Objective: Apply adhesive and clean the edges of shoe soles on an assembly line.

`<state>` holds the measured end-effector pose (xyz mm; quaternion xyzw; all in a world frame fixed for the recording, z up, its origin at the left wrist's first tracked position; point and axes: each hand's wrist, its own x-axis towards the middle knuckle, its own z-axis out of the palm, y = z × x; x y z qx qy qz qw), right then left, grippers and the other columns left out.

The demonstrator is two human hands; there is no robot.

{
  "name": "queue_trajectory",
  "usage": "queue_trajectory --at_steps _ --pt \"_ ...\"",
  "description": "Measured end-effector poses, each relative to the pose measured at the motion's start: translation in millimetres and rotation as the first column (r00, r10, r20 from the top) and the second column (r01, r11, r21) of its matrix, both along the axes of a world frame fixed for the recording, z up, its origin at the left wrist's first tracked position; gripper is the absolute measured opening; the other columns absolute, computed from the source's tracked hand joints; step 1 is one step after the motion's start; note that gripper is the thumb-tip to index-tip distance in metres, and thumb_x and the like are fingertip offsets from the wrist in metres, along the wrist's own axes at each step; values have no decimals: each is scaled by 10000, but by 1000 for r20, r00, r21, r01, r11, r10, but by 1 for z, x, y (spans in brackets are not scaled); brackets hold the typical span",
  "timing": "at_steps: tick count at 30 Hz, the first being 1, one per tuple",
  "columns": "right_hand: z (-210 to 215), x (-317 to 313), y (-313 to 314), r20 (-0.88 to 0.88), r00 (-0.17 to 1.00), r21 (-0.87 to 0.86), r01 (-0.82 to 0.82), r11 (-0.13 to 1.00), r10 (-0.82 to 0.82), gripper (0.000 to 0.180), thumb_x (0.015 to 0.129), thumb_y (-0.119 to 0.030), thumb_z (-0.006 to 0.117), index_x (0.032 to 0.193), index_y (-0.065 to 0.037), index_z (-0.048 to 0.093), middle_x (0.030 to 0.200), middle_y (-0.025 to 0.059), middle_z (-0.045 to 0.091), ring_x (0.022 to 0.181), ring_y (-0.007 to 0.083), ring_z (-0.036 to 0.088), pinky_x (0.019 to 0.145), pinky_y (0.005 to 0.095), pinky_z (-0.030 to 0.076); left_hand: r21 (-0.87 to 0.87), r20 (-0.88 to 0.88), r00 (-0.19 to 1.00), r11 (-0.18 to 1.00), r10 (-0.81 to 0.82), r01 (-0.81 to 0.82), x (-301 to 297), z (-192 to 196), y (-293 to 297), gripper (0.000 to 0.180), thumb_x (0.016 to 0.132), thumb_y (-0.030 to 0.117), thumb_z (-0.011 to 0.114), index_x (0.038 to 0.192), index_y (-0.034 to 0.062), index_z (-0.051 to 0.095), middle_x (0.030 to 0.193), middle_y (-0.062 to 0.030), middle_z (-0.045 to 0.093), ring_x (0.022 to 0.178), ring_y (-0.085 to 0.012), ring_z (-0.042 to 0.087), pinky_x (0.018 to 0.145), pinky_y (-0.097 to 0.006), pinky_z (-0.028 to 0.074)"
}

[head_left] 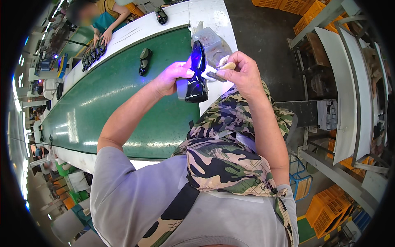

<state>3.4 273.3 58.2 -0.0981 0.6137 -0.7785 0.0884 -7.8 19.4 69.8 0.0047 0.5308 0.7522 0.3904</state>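
In front of me my left hand [176, 76] is closed round a glossy black shoe [196, 88], its thumb pressed on the side. Blue-violet light falls on the shoe and the hand. My right hand [242, 74] pinches a white cloth-like wad [209, 72], which meets the shoe's right side. A dark flat strip [215, 77] shows under the right thumb; its kind is unclear. A small beige piece [228, 66] sits by the right fingertips. Just beyond the hands, a clear plastic container [205, 39] stands on the white table edge.
A green conveyor belt [111, 103] runs leftward with a dark shoe [144, 61] on it. Another shoe [161, 16] stands on the far white ledge. A co-worker's hands [103, 38] are beside several black shoes [94, 55]. Orange crates [329, 208] and a metal rack [329, 173] stand at right.
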Motion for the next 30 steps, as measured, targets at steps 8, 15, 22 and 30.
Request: queue_trajectory --at_steps 8,15,22,30 --pt "0 3 3 22 999 -50 -35 998 36 261 771 -6 799 854 -60 557 844 10 625 745 66 561 674 226 473 -12 -15 999 999 37 -38 -2 -10 -1 625 769 264 733 1278 -50 552 1117 -140 678 959 -209 692 918 -350 548" --pt "2 7 8 1 1000 -27 4 1000 -4 236 753 -21 798 834 -45 577 799 0 612 716 65 557 643 233 474 4 43 997 998 68 -68 1 -13 4 506 819 232 707 1235 -26 575 1083 -117 680 947 -206 690 907 -361 549" --pt "-2 11 14 -40 999 37 9 999 -8 245 742 -12 791 836 -48 567 849 15 619 774 76 561 695 244 470 8 161 975 988 153 -156 4 -24 6 424 855 262 705 1173 -1 609 1044 -109 693 922 -220 698 903 -396 557" --pt "-4 11 16 -152 988 29 -5 1000 9 242 743 6 776 833 -33 555 884 42 638 836 106 578 772 271 479 -23 256 936 970 240 -242 12 -38 9 430 874 340 684 1180 50 602 980 -67 701 777 -184 693 646 -337 548"
